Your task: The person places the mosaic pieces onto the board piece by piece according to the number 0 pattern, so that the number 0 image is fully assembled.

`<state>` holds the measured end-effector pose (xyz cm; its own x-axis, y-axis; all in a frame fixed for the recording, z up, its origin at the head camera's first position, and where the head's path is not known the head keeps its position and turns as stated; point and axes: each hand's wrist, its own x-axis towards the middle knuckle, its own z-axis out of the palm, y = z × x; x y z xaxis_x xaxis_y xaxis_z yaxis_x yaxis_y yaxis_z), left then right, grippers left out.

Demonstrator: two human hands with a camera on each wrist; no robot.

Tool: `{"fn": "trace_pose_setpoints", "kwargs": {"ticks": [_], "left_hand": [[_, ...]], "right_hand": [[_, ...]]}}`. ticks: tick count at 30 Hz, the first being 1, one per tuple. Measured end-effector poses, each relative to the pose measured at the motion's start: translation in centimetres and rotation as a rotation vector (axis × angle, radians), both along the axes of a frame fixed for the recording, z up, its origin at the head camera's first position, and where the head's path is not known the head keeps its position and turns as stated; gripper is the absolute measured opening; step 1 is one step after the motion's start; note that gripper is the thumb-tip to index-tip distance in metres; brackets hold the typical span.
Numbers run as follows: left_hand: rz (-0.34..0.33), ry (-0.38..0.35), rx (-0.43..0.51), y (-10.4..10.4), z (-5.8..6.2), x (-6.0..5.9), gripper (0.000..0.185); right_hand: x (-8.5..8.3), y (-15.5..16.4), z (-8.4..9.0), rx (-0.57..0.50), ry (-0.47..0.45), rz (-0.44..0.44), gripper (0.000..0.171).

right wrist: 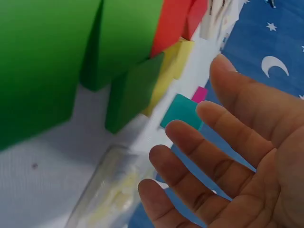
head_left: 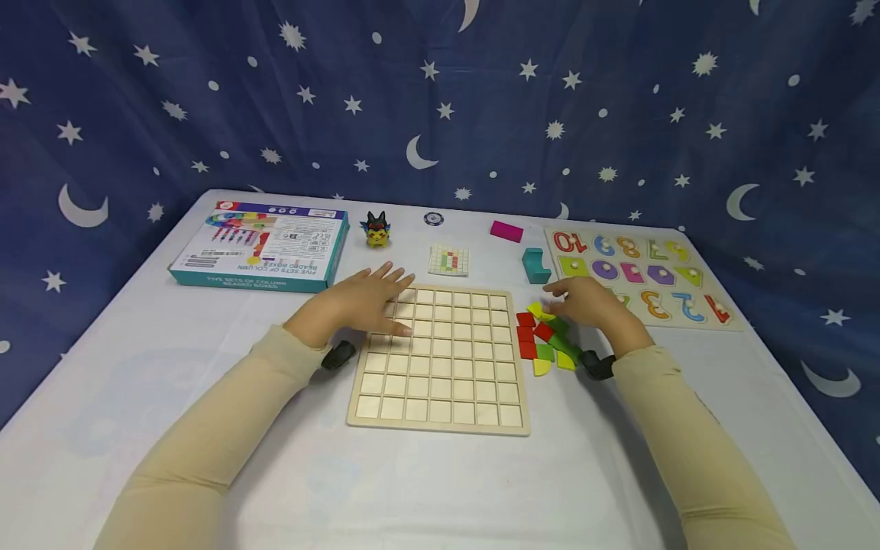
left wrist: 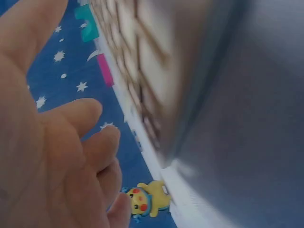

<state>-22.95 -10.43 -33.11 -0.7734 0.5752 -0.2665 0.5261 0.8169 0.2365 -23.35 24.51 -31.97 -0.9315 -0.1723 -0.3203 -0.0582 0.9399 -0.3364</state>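
Note:
A wooden grid board (head_left: 463,369) with square recesses lies in the middle of the white table. My left hand (head_left: 364,302), palm down with fingers spread, is over its far left corner; the left wrist view shows that hand holding nothing. Right of the board is a loose heap of tiles: red tiles (head_left: 526,350), green tiles (head_left: 565,347) and yellow tiles (head_left: 541,367), some quarter-round. Above the heap's far side is my right hand (head_left: 591,302), its fingers loosely bent. In the right wrist view the fingers (right wrist: 209,156) are apart and empty, beside a green tile (right wrist: 135,92).
Behind the board lies a small pattern card (head_left: 448,260). A boxed toy set (head_left: 261,248) and a yellow figurine (head_left: 376,231) are back left. Farther back sit a chip (head_left: 434,219), a magenta block (head_left: 506,231) and a teal block (head_left: 535,266). A number puzzle (head_left: 635,279) lies right.

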Motion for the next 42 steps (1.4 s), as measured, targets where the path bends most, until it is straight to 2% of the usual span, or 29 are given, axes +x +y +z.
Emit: {"fn": "trace_pose_setpoints", "kwargs": {"ticks": [8, 12, 15, 32, 37, 42], "left_hand": [[-0.030, -0.094, -0.015, -0.9, -1.5, 0.4, 0.105], [-0.032, -0.115, -0.020, -1.0, -1.4, 0.6, 0.106], [-0.023, -0.122, -0.043, -0.8, -0.9, 1.0, 0.101], [-0.009, -0.123, -0.053, -0.6, -1.4, 0.8, 0.097], [-0.004, -0.131, -0.057, -0.6, -1.4, 0.9, 0.097], [-0.007, -0.126, -0.065, -0.5, -1.4, 0.9, 0.097]], "right_hand": [[-1.3, -0.5, -1.2, -0.029, -0.065, 0.038, 0.049], [-1.6, -0.9, -1.5, -0.009, -0.072, 0.044, 0.044], [-1.6, -1.1, -1.6, 0.004, -0.057, 0.051, 0.040], [-1.7, -1.9, -1.4, -0.029, 0.011, 0.070, 0.021], [-1.6, -2.1, -1.0, -0.062, 0.071, 0.099, 0.022], [-1.4, -2.5, -0.5, -0.069, 0.108, 0.095, 0.014]]}}
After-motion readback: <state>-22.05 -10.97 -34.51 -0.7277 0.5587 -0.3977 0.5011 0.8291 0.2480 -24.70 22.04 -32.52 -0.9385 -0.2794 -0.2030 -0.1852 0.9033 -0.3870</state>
